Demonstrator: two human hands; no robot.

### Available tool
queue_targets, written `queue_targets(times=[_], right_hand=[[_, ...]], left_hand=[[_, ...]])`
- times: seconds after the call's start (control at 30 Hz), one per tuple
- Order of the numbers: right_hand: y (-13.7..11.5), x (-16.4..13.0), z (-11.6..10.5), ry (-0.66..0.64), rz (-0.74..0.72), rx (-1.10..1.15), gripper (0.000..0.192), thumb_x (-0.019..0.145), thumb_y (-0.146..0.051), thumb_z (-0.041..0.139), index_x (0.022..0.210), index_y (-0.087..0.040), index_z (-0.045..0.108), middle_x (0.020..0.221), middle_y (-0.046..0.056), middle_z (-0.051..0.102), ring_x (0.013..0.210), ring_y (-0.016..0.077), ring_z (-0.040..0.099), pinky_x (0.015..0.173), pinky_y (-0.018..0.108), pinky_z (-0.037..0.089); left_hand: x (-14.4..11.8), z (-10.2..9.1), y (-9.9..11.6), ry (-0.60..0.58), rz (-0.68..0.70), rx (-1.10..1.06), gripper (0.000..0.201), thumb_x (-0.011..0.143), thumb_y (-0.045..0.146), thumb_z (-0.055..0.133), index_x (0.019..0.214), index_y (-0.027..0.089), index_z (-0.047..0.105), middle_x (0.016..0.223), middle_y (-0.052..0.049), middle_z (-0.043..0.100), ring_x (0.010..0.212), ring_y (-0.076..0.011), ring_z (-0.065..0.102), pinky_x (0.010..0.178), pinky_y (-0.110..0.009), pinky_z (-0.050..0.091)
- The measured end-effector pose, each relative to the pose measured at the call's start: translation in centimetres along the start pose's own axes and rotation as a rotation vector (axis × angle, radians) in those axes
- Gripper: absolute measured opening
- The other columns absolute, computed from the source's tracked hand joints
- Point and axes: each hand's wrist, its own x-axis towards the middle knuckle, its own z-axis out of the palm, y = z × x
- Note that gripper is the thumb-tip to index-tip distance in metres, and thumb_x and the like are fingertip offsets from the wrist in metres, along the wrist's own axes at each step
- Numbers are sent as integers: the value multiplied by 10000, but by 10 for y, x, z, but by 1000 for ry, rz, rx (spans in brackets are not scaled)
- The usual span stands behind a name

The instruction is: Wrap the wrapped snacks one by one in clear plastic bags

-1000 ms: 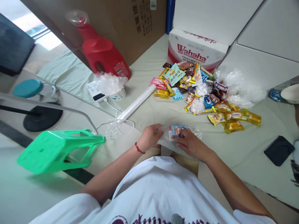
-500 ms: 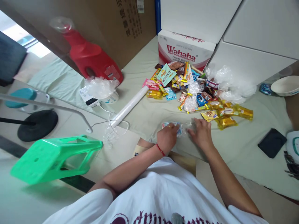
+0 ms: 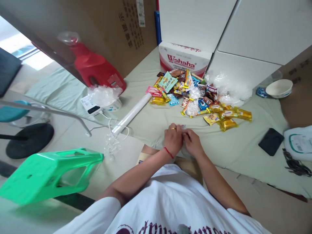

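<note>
Hands drawn together, left hand [image 3: 173, 139] & right hand [image 3: 192, 143] curled over snack packet [image 3: 182, 127]

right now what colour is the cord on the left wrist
Red, a thin cord around the left wrist, seen best in the head view.

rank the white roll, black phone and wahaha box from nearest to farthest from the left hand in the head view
1. white roll, up and to the left of the left hand.
2. black phone, far right on the cloth.
3. Wahaha box, at the back by the wall.
</note>
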Motion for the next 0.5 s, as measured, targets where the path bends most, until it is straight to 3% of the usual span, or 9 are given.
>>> queue_targets(times=[0.13, 0.27, 0.33, 0.4, 0.5], right_hand=[[8, -13, -2, 0, 177, 459, 375, 950, -545, 513, 1008, -215, 681, 959, 67, 734, 907, 235, 656, 827, 359, 537], [12, -30, -4, 124, 271, 634, 441, 854, -557, 659, 1131, -214, 685, 1091, 93, 755, 1040, 263, 683, 891, 385, 558], [16, -38, -16, 206, 324, 693, 429, 834, -528, 685, 1126, -214, 675, 1110, 94, 756, 1021, 251, 700, 879, 382, 572], [27, -45, -48, 333, 335, 704, 408, 798, -491, 743, 1090, -215, 673, 1072, 72, 757, 944, 219, 711, 837, 357, 583], [59, -44, -142, 732, 237, 579, 393, 742, -441, 826, 1026, -216, 671, 992, 19, 730, 823, 154, 681, 754, 292, 578]], left_hand=[[-15, 4, 7, 55, 294, -205, 649, 768, 159, 593, 1401, 128, 453, 1257, -201, 550, 1227, -350, 535, 999, -515, 472], [-34, 19, 20, 53, 636, -478, 935, 665, 197, 583, 1538, 97, 264, 1480, -257, 448, 1459, -410, 372, 1191, -637, 315], [-38, 21, 25, -11, 708, -590, 961, 676, 192, 566, 1568, 117, 215, 1535, -247, 423, 1496, -391, 355, 1223, -622, 298], [-34, 19, 24, -54, 654, -685, 901, 717, 169, 544, 1565, 163, 240, 1529, -213, 458, 1459, -340, 431, 1202, -557, 377], [-13, 12, 5, 21, 473, -682, 700, 776, 150, 520, 1464, 214, 408, 1419, -163, 563, 1345, -297, 542, 1138, -521, 461]])
